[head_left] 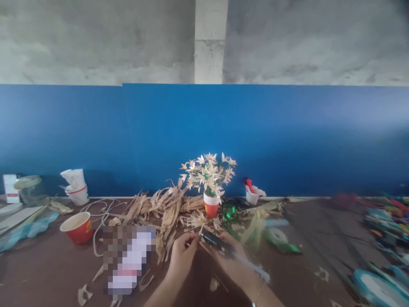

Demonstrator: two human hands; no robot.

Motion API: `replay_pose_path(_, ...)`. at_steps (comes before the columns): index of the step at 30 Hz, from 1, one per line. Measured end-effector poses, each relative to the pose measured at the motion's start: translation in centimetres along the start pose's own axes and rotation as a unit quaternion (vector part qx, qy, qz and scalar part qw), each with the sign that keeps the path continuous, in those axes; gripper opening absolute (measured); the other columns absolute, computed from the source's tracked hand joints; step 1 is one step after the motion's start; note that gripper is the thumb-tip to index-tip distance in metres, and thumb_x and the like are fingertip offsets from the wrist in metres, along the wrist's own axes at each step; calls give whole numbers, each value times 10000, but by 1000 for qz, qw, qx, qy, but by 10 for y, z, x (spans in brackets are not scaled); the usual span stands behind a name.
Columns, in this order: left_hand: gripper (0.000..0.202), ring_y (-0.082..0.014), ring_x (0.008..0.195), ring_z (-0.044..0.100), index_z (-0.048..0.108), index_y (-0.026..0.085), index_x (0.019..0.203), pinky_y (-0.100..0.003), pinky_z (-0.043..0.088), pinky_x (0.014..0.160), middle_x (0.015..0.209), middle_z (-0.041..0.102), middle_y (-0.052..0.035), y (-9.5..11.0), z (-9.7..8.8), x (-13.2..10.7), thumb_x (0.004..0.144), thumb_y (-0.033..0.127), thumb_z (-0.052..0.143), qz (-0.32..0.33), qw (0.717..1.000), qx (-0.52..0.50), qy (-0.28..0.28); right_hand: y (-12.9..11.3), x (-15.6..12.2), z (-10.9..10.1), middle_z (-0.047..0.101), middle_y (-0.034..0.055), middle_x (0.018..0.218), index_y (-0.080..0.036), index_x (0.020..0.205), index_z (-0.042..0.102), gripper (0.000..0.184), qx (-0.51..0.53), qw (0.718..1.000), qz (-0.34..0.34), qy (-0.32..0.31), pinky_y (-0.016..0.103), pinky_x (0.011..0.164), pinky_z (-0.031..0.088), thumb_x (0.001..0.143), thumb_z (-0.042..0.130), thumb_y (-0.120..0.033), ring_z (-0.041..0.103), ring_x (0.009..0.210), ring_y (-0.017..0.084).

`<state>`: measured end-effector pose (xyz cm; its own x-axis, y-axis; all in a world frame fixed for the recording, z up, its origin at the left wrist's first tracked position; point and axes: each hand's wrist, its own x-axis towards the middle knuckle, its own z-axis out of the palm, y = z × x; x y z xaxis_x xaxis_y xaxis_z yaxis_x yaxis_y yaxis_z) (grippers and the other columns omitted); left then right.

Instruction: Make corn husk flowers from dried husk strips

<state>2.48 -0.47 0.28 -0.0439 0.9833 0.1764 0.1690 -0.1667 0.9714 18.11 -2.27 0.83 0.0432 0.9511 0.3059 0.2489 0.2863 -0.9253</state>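
Observation:
My right hand (231,256) is closed around a black glue gun (214,241), with a clear glue stick (260,272) jutting from its back end. The gun's tip points left, almost at the fingers of my left hand (183,251). Those fingers are pinched together; what they hold, if anything, is too small to make out. Just beyond both hands lie loose pieces of dry husk (195,221). Behind them a bunch of pale husk flowers (209,172) stands upright in a red and white paper cup (211,209).
Dry husks (169,209) are heaped left of the flowers. A red paper bowl (77,228) and a white cable (101,215) lie further left. Green ribbon (229,212), a ribbon roll (277,236) and a small white cup (252,197) are at right. A blue partition (159,136) closes the back.

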Motion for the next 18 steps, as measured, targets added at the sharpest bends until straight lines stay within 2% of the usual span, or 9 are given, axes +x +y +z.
replay_pose_path(6,342,-138,542,492,689,134,682,-232,364,527,576,613,-14,-1,0,0,732,450,571,-1,1000,11,-2,2,0,-2,591,1,607,-190,660,536,129,-13,1000,2,-29,299,558,455,709,610,-283,546,578,175)
replay_pose_path(13,343,-143,551,514,692,127,707,-234,378,537,594,632,-22,-2,-1,0,737,445,568,0,1000,3,-6,-5,-2,-3,581,-10,579,-191,657,529,119,-10,1000,17,-11,289,540,445,686,626,-253,541,575,173)
replay_pose_path(18,351,-158,575,546,699,128,721,-241,407,553,617,650,-32,-5,0,0,722,458,582,-7,1000,-19,-10,4,0,-5,588,-12,564,-188,639,565,86,12,1000,-8,-12,271,536,452,664,631,-238,538,557,161)
